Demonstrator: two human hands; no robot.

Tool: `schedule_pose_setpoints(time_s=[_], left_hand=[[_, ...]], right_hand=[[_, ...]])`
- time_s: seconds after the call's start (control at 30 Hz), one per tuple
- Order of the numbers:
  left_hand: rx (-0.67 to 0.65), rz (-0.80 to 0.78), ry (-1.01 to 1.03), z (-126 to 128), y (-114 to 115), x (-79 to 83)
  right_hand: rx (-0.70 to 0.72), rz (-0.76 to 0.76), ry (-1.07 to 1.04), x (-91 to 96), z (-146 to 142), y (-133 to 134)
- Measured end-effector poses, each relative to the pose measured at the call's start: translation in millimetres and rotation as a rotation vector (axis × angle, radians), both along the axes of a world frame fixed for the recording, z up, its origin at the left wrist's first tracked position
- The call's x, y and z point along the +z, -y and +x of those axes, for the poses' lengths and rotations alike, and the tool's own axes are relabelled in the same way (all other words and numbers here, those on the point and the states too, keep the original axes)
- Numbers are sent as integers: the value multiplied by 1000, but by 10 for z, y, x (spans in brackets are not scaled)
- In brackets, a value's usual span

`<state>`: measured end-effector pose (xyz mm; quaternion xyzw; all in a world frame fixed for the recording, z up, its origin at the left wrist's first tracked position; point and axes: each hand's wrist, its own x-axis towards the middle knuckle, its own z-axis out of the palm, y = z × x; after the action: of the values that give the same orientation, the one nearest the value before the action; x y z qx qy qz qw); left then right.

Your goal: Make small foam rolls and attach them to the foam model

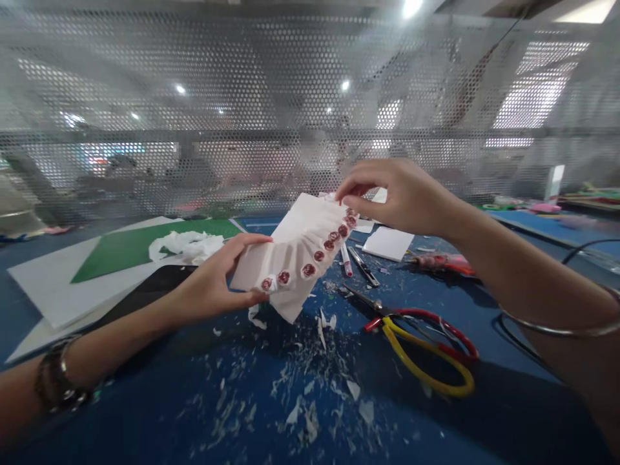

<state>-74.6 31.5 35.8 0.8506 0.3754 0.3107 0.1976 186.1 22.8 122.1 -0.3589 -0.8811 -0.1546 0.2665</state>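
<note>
— Item in hand?
— One pleated white paper (pixel 295 248), held above the table (pixel 145 413). The left hand (pixel 220 278) has its grip clamped on the lower end. The right hand (pixel 402 197) has its grip pinched together on the top fold.

— Progress?
— Pleats run the full length and red spots (pixel 309 270) line one edge, so folding and marking look largely done. Only the top fold seems in hand.

— Surface?
— Blue, littered with white scraps (pixel 310 387). Also scissors (pixel 426 349) with red and yellow handles, a pen (pixel 346 259), a white pad (pixel 387 244) and a green sheet (pixel 140 245) at left.

— Room?
— A perforated screen (pixel 242 97) stands behind the table. Beyond it is a blurred workshop with ceiling lights.
</note>
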Motion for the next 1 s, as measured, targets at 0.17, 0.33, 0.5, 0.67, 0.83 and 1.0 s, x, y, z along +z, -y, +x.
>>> schedule_pose_setpoints(time_s=[0.17,0.33,0.5,0.67,0.83,1.0], left_hand=[[110,0,29,8,4,50],[280,76,-35,13,22,110],[300,55,-61,12,-11,34],[229,-22,-50,30,-66,-89],[142,-73,38,33,-57,-120],[81,-245,52,23,-26,-117]], right_hand=[[-36,38,-26,11,52,-59],[-35,28,-45,-46,2,-36],[18,-74,16,-119,-122,20],[86,-318,164,-343,-384,119],[-45,-532,94,-790,-665,165],[-34,-671,-108,-993,-737,113]])
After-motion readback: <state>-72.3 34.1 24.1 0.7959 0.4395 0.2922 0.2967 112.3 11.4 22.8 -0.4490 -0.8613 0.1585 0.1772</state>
